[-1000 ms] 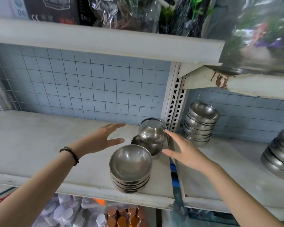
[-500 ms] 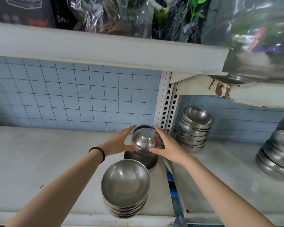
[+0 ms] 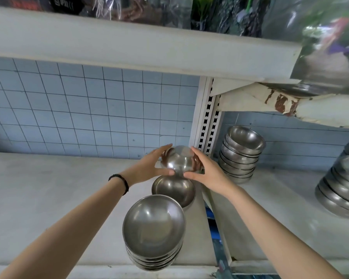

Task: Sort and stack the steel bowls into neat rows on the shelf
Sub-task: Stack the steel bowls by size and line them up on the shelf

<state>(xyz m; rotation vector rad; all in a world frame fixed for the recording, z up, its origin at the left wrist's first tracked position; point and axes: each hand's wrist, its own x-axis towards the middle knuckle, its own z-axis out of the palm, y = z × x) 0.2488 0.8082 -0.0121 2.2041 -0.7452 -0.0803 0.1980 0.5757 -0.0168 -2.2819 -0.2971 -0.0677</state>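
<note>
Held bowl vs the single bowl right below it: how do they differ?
Pose: the held bowl is turned over, base toward the camera; the single bowl sits mouth up.
Support: the left hand and right hand grip the held bowl; the single bowl rests on the shelf, untouched.
Place: the held bowl is behind the single bowl, nearer the tiled wall.
Shared: both are plain shiny steel.

No legible txt anywhere. Dark boxes (image 3: 65,7) on the top shelf (image 3: 129,47) carry red + white print, but it's cut off by the frame edge & too blurred to make out any word, brand or no.
</note>
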